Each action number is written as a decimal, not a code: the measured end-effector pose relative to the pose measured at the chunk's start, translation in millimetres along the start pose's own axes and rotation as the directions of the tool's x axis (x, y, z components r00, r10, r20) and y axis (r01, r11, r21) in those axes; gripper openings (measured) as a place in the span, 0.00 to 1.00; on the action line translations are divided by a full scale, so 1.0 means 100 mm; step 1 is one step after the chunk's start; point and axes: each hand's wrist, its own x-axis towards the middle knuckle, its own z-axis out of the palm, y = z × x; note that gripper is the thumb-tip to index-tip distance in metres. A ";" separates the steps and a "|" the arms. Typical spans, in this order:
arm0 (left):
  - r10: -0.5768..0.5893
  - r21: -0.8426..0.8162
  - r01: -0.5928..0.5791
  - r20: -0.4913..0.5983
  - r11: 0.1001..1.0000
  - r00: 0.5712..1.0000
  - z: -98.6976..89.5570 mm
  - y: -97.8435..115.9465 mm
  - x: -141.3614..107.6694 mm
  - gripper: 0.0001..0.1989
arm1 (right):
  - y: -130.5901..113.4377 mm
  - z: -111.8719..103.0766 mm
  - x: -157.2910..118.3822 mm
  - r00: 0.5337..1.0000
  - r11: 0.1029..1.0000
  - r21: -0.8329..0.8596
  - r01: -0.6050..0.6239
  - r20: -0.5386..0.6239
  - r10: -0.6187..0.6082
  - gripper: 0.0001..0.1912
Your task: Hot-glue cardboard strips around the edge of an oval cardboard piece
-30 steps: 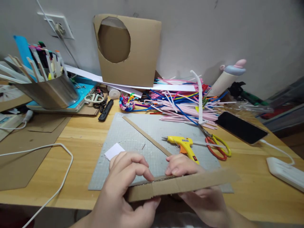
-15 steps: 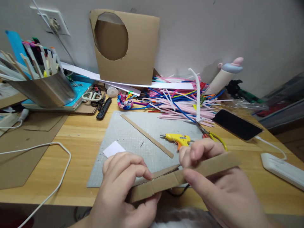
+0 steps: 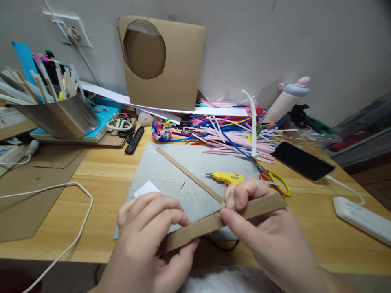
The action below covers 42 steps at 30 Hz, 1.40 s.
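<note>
Between my two hands, just above the table's front edge, is a creased brown cardboard strip [image 3: 201,228], tilted up to the right. My left hand [image 3: 152,236] pinches its left part, thumb below and fingers above. My right hand [image 3: 262,224] grips the right part, with the thumb pressed on its front face and curled fingers behind. Beyond the hands, a thin cardboard strip [image 3: 189,175] lies across the grey cutting mat [image 3: 171,162]. A yellow glue gun [image 3: 227,177] rests just past my right fingers, partly hidden by them. White paper [image 3: 146,189] sits near my left knuckles.
A cardboard panel with a round hole [image 3: 177,65] leans on the wall. Many pipe cleaners [image 3: 232,134] lie behind the mat, near scissors [image 3: 279,183] and a phone [image 3: 302,160]. On the left stand a metal pen holder [image 3: 70,116], a black cutter [image 3: 134,140] and a white cable [image 3: 82,211].
Both hands have shifted a little to the left with the cardboard strip. A second layer visible behind the strip is now mostly out of sight, and the scissors show more.
</note>
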 end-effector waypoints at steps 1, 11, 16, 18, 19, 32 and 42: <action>0.005 0.002 -0.005 0.014 1.000 1.000 0.00 0.00 0.00 0.10 | 0.01 0.00 0.00 1.000 1.000 -0.003 -0.002 0.002 0.002 0.11; -0.002 -0.008 0.002 0.001 1.000 1.000 0.00 -0.01 -0.01 0.09 | 0.11 0.00 -0.04 1.000 1.000 0.014 -0.018 -0.017 0.018 0.10; -0.040 -0.028 0.039 -0.038 0.999 0.998 0.04 0.00 -0.02 0.10 | 0.12 0.02 -0.02 1.000 0.999 0.030 -0.012 -0.023 0.013 0.11; -0.035 -0.030 0.034 -0.034 0.999 0.999 0.04 0.00 -0.02 0.10 | 0.12 0.02 -0.02 1.000 0.999 0.035 -0.006 -0.017 0.007 0.11; -0.033 -0.030 0.032 -0.031 0.999 0.999 0.04 0.00 -0.02 0.10 | 0.13 0.01 -0.03 1.000 0.999 0.036 -0.003 -0.012 0.004 0.11; -0.002 -0.007 0.002 -0.011 1.000 1.000 0.02 -0.02 -0.02 0.09 | 0.34 0.01 -0.03 0.996 0.995 0.055 0.080 0.039 -0.082 0.15; -0.039 -0.004 0.039 -0.022 0.999 0.999 0.07 -0.07 -0.11 0.11 | 0.45 -0.01 -0.12 0.987 0.992 0.112 0.054 0.145 -0.070 0.13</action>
